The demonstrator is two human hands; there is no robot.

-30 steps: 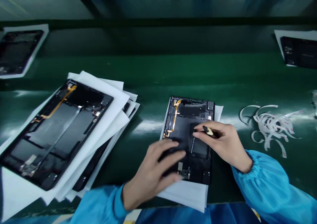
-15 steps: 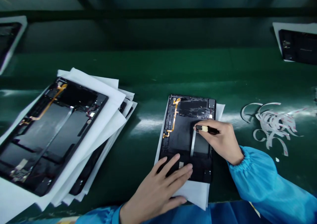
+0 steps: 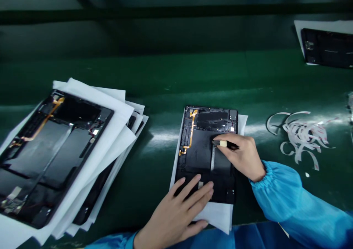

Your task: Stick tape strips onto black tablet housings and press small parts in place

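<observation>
A black tablet housing [image 3: 205,161] lies open-side up on a white sheet [image 3: 217,214], with an orange ribbon cable [image 3: 189,135] along its left side. My left hand [image 3: 180,208] rests with spread fingers across its lower part. Pinched in my right hand [image 3: 244,153] is a small dark tool with a cream band [image 3: 223,143]. Its tip is at the upper end of a narrow pale strip [image 3: 213,159] in the middle of the housing. My fingertips partly cover that tip, so contact with the strip cannot be made out.
At left stands a stack of similar housings [image 3: 56,157] with white sheets [image 3: 110,131] between them. Curled white backing strips [image 3: 305,131] lie in a heap at right. Another housing [image 3: 329,49] sits on a sheet at the far right of the green tabletop [image 3: 165,72].
The whole view has shifted slightly, and the housing at the far left has gone out of sight. Both hands keep nearly the same place on the tablet housing.
</observation>
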